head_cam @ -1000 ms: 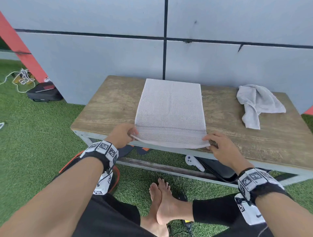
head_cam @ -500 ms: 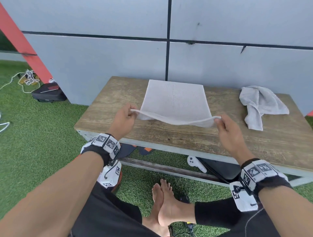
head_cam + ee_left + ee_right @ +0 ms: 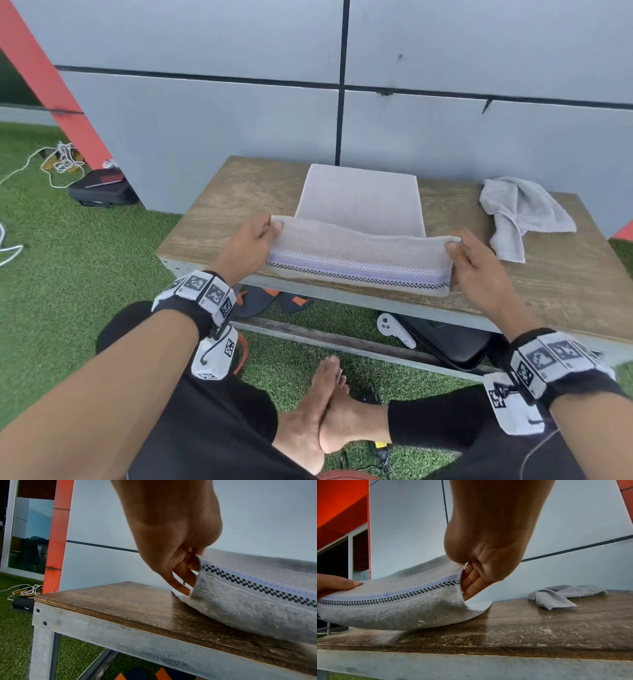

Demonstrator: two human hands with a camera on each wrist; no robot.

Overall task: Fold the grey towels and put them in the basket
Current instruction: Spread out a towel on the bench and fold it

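Observation:
A grey towel (image 3: 359,202) lies lengthwise on the wooden table (image 3: 239,192), its near end lifted and curled over toward the far end, showing a blue and black checked stripe (image 3: 356,270). My left hand (image 3: 253,240) pinches the left corner of that end (image 3: 200,566). My right hand (image 3: 469,257) pinches the right corner (image 3: 462,574). The towel's underside (image 3: 248,601) bulges above the table near the front edge. A second grey towel (image 3: 524,212) lies crumpled at the table's right back (image 3: 559,595). No basket is in view.
The table stands against a grey panelled wall (image 3: 239,120) on green turf (image 3: 68,267). Under the table lie sandals (image 3: 270,298), a white controller (image 3: 394,329) and a black case (image 3: 455,346). My bare feet (image 3: 325,404) rest in front. A cable bundle (image 3: 61,161) lies far left.
Both hands took the towel's near edge, lifted it and carried it away from me over the towel. The striped underside now faces me.

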